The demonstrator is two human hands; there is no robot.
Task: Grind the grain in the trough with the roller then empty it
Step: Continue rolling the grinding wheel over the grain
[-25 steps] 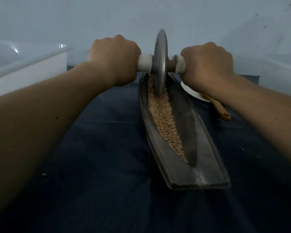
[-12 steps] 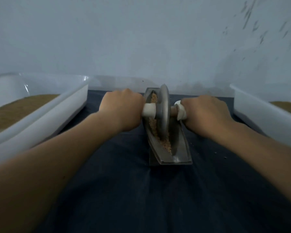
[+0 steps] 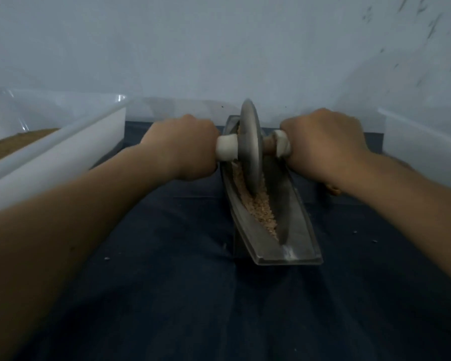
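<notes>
The roller (image 3: 249, 147) has rolled off the near end to the middle of the trough (image 3: 297, 230), left hand (image 3: 182, 149) and right hand (image 3: 323, 147) each a tight grip round its white handle. The grain (image 3: 263, 209) lies in the channel, below and between the grips. Uneven pressure likely tilts the disc up the wall, spilling grain onto the tabletop (image 3: 167, 256).

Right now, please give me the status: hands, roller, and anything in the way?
Left hand and right hand each grip a roller handle. Disc upright in trough, on grain. Nothing obstructing; left white bin, right white bin stand apart.
</notes>
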